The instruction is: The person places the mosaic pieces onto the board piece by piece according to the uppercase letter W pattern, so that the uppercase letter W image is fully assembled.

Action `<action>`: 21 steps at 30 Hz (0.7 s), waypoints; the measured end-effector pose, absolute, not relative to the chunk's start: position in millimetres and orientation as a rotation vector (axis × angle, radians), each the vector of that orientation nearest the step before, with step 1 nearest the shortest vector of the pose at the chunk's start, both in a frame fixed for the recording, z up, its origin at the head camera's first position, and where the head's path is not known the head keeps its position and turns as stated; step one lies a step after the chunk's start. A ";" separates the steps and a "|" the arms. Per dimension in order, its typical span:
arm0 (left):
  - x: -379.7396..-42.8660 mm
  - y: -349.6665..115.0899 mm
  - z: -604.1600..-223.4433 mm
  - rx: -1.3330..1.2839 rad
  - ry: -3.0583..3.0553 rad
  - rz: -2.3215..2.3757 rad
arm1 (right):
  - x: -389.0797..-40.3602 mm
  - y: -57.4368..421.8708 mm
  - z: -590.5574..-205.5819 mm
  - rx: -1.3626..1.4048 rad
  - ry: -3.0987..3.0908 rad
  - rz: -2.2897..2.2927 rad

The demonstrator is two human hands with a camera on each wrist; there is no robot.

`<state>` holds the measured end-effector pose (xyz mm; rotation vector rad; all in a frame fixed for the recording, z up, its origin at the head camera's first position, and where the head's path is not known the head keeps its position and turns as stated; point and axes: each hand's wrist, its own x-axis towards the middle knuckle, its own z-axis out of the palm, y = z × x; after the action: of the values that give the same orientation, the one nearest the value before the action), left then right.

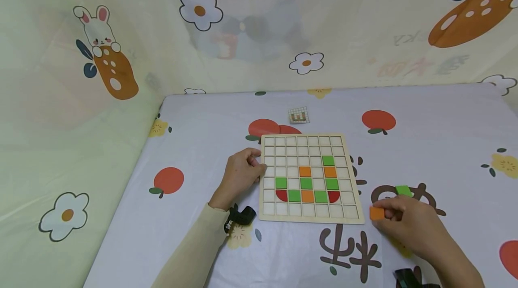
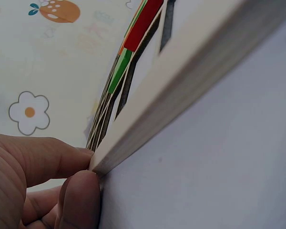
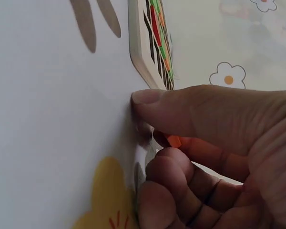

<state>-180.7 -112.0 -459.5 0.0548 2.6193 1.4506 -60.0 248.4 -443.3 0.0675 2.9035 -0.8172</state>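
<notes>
A wooden grid board (image 1: 308, 210) lies on the table, with green, orange and red tiles set in several of its cells. The red ones have a rounded corner. My left hand (image 1: 238, 174) pinches the board's left edge between thumb and fingers; the left wrist view shows the fingertips (image 2: 81, 195) at the rim. Just off the lower right corner of the board, my right hand (image 1: 417, 225) holds an orange square tile (image 1: 377, 213) between thumb and fingers. In the right wrist view the fingers mostly cover that tile (image 3: 174, 141). Beyond those fingers sits a green tile (image 1: 403, 190).
A small card (image 1: 298, 115) with a grid picture lies behind the board. The white tablecloth (image 1: 194, 225) carries printed fruit, flowers and brown characters. Patterned cloth walls (image 1: 251, 54) rise at the back and left. Dark wrist devices (image 1: 242, 216) sit at both wrists.
</notes>
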 end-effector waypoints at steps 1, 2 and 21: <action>-180.7 -112.1 -459.4 0.055 2.619 1.451 | -60.6 247.8 -443.2 0.073 2.906 -0.820; -180.8 -112.1 -459.3 0.056 2.619 1.451 | -61.0 247.5 -443.0 0.076 2.908 -0.822; -180.1 -112.0 -458.3 0.060 2.623 1.445 | -75.6 226.1 -438.2 -0.065 2.953 -1.000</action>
<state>-180.1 -112.0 -458.3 0.0595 2.6231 1.4445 -75.6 226.1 -438.2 -0.0648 2.9533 -1.0000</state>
